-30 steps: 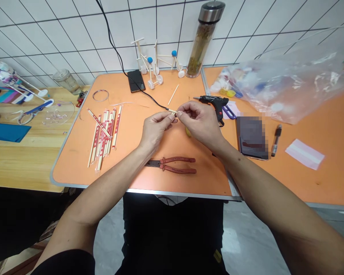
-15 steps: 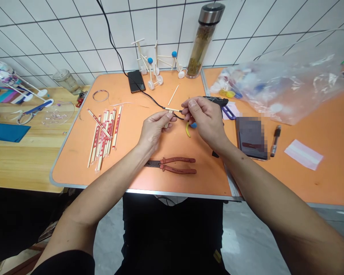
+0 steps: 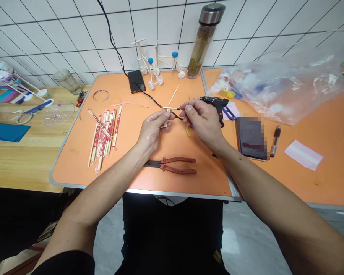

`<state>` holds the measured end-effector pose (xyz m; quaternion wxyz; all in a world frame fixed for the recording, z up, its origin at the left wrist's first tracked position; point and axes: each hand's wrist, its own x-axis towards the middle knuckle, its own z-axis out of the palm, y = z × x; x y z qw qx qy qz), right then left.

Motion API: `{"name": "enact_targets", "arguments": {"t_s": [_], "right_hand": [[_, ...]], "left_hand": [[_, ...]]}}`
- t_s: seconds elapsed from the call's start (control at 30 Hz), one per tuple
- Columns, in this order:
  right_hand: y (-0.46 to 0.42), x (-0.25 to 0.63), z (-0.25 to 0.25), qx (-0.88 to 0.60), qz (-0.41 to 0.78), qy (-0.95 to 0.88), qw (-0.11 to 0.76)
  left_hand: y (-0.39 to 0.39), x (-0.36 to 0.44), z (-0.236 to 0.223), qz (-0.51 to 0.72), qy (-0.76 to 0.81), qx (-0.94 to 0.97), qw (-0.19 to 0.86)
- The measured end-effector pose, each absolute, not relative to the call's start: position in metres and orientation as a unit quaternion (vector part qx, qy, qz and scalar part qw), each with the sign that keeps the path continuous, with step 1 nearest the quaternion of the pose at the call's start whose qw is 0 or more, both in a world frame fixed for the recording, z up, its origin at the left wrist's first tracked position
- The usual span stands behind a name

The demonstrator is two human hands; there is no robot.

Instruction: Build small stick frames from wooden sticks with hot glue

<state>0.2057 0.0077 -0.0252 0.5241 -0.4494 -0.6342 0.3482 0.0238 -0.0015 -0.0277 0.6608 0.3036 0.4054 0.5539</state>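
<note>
My left hand [image 3: 152, 131] is closed around a short upright wooden stick [image 3: 166, 123], which crosses a horizontal wooden stick [image 3: 169, 108] just above my fingers. My right hand [image 3: 204, 124] pinches a black cable [image 3: 177, 117] close to the horizontal stick's right end. The same cable runs back across the orange table [image 3: 74, 168] toward the wall. Just below my right fingers lie a curved yellow piece [image 3: 187, 130] and a small blue piece [image 3: 192, 126]. A black hot glue gun [image 3: 213, 101] lies right behind my right hand.
Red-handled pliers [image 3: 169, 165] lie near the table's front edge, and several paper-wrapped chopsticks [image 3: 104, 135] lie to the left. Small wooden stick models [image 3: 157, 63] and a tall glass bottle [image 3: 202, 42] stand at the back. A plastic bag [image 3: 275, 89] lies on the right.
My hands have drawn slightly apart, with my right hand further right. The crossed sticks and cable now show between them, and more of the glue gun shows.
</note>
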Motion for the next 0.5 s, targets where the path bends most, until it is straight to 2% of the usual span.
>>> {"name": "enact_targets", "arguments": {"t_s": [0.17, 0.37, 0.5], "right_hand": [[0.0081, 0.2019, -0.0302, -0.447, 0.341, -0.641, 0.523], [0.0077, 0.2, -0.0292, -0.453, 0.192, -0.677, 0.547], [0.0056, 0.1993, -0.0261, -0.446, 0.144, -0.702, 0.536]], "left_hand": [[0.0, 0.0218, -0.0289, 0.555, 0.413, 0.301, 0.656], [-0.0025, 0.0238, -0.0256, 0.549, 0.428, 0.306, 0.65], [-0.0043, 0.025, -0.0242, 0.546, 0.429, 0.307, 0.652]]}}
